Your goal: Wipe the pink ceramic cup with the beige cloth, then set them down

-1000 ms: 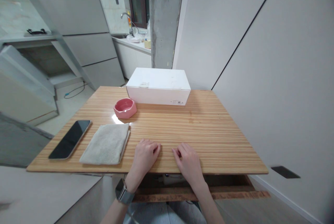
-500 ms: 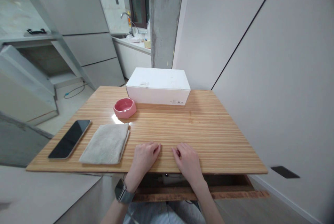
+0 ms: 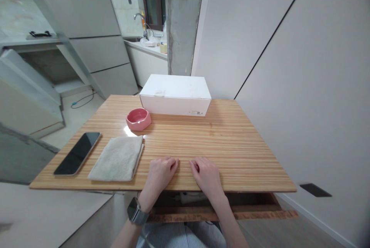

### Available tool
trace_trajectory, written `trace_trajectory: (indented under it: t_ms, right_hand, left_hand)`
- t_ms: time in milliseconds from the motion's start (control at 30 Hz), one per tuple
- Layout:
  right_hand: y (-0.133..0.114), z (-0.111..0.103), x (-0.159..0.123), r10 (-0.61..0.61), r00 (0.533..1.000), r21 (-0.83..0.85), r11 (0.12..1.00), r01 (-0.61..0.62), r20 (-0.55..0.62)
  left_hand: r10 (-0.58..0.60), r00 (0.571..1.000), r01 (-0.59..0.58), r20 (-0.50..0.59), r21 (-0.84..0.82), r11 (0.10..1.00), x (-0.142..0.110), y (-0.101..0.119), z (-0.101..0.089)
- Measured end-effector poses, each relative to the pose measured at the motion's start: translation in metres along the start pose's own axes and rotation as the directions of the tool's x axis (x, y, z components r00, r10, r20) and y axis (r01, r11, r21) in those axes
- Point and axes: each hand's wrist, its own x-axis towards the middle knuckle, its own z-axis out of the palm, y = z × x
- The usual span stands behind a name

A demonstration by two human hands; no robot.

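Reading the table (image 3: 231, 144) as a clock with 12 at its far edge, the left hand (image 3: 162, 172) rests on the wood at 6 o'clock, knuckles up, narrowed into a loose curl with the thumb along the bent fingers. The right hand (image 3: 206, 174) lies at 5 in the same narrow curl, apart from the left with bare wood between; the palms are hidden, so I cannot tell what is under them. The cloth (image 3: 118, 159), grey and folded into a flat pad, sits at 8, close to the left hand without touching it. Beyond it, between 8 and 9, the phone (image 3: 78, 154) lies screen up and dark, slanting away. The pink bowl (image 3: 138, 120) stands upright at 11, near the left front corner of the white box (image 3: 176, 95) at 12; I cannot tell whether they touch. A watch (image 3: 137, 211) circles the left wrist. Below the near edge, at 6, a drawer (image 3: 254, 215) stands out, with the forearms passing above its front.
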Motion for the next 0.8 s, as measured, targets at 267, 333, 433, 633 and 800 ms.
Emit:
trace_trajectory:
  t_ms: [267,333,433,633,800]
  right_hand:
    - [0.0014,0.0009,-0.0012,0.018,0.999,-0.001,1.000,-0.018,0.043]
    - [0.0014,0.0010,-0.0011,0.021,0.999,-0.001,1.000,-0.021,0.049]
    - [0.0009,0.0011,-0.0008,0.024,0.999,0.003,1.000,-0.024,0.045]
    - [0.0010,0.0020,-0.0013,0.019,0.999,-0.011,1.000,-0.018,0.034]
    - [0.0013,0.0029,-0.0017,0.016,0.999,-0.023,1.000,-0.015,0.028]
  left_hand:
    - [-0.004,1.000,0.003,0.003,0.023,1.000,0.0008,-0.0004,0.0009]
    - [-0.005,1.000,0.005,0.001,0.026,1.000,0.0005,-0.0002,0.0008]
    - [-0.003,1.000,0.003,-0.003,0.025,1.000,0.0005,0.0004,0.0002]
    - [-0.015,1.000,0.015,-0.017,0.036,0.999,0.0003,0.0010,0.0001]
    - [-0.011,1.000,0.011,-0.017,0.044,0.999,-0.0007,0.0007,0.0005]
